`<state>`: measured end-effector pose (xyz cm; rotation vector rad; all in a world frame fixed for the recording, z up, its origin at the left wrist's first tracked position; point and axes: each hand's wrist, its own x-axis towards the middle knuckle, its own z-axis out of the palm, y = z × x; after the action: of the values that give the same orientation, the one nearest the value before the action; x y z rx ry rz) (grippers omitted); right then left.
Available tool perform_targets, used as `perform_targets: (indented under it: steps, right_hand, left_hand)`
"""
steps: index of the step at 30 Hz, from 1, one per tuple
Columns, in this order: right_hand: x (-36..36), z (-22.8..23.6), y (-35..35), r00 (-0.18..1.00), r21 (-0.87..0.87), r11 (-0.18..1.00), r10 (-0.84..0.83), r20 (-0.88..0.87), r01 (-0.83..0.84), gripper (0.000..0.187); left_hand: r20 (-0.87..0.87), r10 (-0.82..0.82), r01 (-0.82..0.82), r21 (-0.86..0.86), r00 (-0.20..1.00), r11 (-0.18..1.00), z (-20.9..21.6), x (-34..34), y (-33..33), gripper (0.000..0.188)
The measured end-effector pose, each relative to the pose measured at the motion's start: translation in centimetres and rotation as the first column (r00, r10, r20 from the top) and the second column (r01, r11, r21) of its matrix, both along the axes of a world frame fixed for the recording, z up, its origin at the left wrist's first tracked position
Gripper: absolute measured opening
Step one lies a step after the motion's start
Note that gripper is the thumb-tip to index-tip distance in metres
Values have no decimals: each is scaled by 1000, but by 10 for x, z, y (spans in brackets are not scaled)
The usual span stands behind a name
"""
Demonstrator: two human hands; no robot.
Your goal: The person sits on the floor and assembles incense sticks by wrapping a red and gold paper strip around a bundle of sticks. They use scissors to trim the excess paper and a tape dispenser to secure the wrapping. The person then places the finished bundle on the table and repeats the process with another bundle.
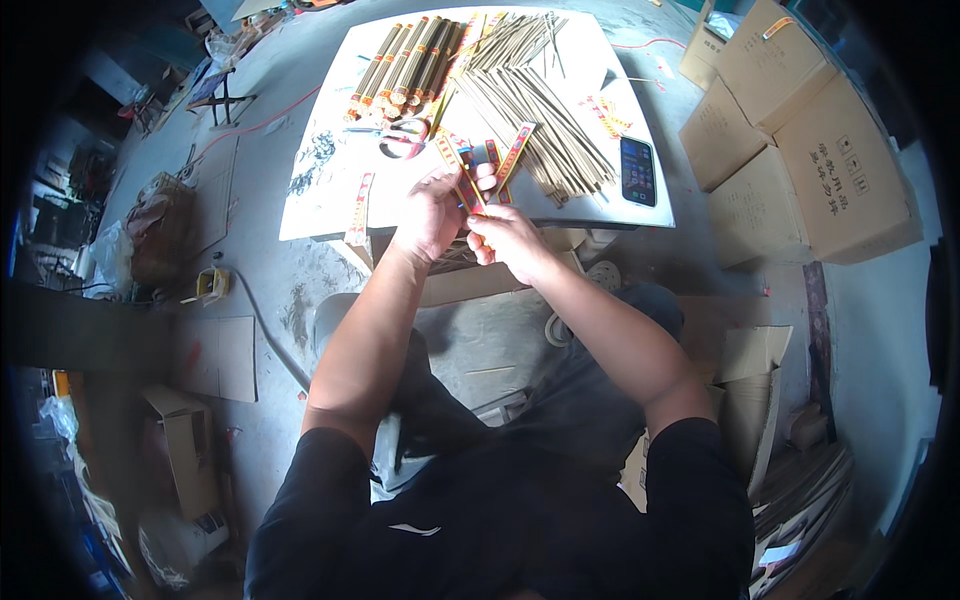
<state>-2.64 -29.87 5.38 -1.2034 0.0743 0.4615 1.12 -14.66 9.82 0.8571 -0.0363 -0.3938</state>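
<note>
From where I stand, a red-and-yellow paper label (360, 207) lies at the near left of the white bench (318, 205), with banded stick bundles (405, 65) stacked farther back and scissors (402, 138) just this side of them. The left hand (434, 215) curls beside a slim red-and-yellow strip (467, 186); whether its fingers close on it I can't tell. The right hand (508, 240) pinches the strip's lower end, above the bench's near edge. Rightward come loose sticks (550, 135), a dark phone (637, 172), then, off the bench, open cardboard cartons (757, 205).
</note>
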Motion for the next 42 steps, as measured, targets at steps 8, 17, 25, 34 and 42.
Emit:
perform_targets:
  steps: [8, 17, 25, 34, 42]
  right_hand:
    - [52, -1, -17, 961, -180, 984, 58, 270, -9, 17]
    - [99, -23, -40, 990, -374, 926, -95, -105, 49, 21]
    - [92, -2, -39, 986, -475, 879, -48, -159, -33, 27]
    - [79, 13, -61, 964, -972, 231, 245, 102, 44, 35]
    - [68, 18, -56, 895, -922, 249, 266, 358, 295, 24]
  left_hand:
    - [74, 86, -107, 345, 994, 933, 6, 42, 11, 36]
    - [63, 306, -304, 416, 950, 857, -23, 99, 63, 30]
    - [111, 358, -353, 580, 927, 735, -8, 91, 81, 34]
    - [335, 266, -427, 743, 904, 515, -20, 92, 84, 33]
    - [381, 233, -372, 924, 895, -83, -21, 97, 180, 34]
